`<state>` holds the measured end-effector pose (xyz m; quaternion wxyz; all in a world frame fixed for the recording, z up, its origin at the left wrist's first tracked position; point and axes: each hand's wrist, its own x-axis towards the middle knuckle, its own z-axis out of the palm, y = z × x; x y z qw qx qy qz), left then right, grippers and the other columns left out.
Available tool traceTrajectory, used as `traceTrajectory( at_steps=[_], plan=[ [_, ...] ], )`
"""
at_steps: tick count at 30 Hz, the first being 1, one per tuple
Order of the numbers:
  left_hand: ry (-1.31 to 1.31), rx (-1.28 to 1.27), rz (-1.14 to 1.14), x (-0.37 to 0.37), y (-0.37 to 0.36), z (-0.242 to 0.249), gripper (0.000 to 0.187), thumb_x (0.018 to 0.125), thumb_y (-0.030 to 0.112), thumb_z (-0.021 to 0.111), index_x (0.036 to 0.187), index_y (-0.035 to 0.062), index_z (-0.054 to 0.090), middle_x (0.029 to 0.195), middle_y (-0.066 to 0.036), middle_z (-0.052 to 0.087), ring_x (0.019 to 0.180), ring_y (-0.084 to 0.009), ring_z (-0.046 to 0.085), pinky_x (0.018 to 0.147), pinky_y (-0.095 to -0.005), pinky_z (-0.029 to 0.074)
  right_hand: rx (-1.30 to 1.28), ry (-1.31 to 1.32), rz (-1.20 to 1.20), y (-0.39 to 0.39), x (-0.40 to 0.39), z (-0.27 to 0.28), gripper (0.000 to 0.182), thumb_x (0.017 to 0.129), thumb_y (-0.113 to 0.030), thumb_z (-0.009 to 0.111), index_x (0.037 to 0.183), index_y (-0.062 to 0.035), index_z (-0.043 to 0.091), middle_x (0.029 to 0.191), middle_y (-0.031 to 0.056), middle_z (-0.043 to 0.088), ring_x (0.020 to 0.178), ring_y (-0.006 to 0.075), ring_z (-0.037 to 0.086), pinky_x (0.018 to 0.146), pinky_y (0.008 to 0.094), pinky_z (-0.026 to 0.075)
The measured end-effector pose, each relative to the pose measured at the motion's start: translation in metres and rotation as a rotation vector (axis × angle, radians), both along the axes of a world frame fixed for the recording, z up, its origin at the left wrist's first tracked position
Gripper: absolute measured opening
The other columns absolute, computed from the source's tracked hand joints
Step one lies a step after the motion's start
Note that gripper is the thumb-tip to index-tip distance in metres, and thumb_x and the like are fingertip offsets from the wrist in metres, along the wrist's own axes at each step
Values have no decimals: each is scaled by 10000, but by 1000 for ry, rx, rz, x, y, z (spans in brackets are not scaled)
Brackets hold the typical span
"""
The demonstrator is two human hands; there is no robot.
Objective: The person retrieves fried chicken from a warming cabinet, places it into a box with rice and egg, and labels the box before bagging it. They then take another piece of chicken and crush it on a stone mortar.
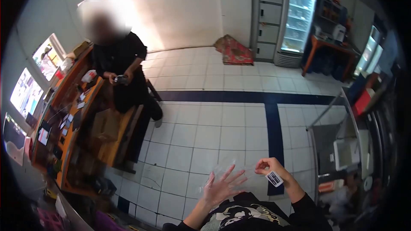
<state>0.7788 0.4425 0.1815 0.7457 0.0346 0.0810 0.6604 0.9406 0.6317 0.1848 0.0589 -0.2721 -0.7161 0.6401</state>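
My left hand [220,188] is low in the middle of the head view, with its fingers spread wide. Thin, clear plastic, which looks like a disposable glove [224,169], covers this hand and reaches past its fingertips. To its right, my right hand [269,167] is closed, thumb and fingers pinched together. A faint, see-through stretch of the plastic runs from the left hand's fingers toward that pinch. On my right wrist lies a white tag with dark print [274,179]. Both hands are held above the tiled floor, in front of my body.
A person in dark clothes [122,55] stands at left beside a wooden counter [92,98], holding a small dark device [121,79]. A wooden bench [122,134] stands below the counter. A metal rack [317,145] is at right. A lit drinks fridge [297,19] and a crumpled red mat [235,51] are far back.
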Motion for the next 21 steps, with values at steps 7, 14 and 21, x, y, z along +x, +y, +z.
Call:
traceTrajectory(
  at_steps=[7,14,21],
  plan=[
    [55,-156,47,33,-49,-6,824,819,646,384,1430,152,136,1466,-160,151,1353,-325,148,1100,-508,115,127,-37,-133,-57,19,-24,245,825,-223,640,991,-49,594,899,62,638,809,156,598,741,294,471],
    [165,-103,22,48,-54,-7,800,831,634,378,1428,155,145,1465,-156,156,1348,-321,163,1094,-518,121,72,79,-42,-67,26,-28,145,801,-138,666,828,-26,580,802,21,601,789,99,549,728,265,449],
    [530,144,-31,76,-44,-13,819,831,695,188,1441,165,52,1491,-110,74,1365,-295,111,1092,-494,114,207,158,-170,-32,39,-18,71,804,-67,606,766,-23,563,672,12,573,659,97,527,627,256,444]
  ],
)
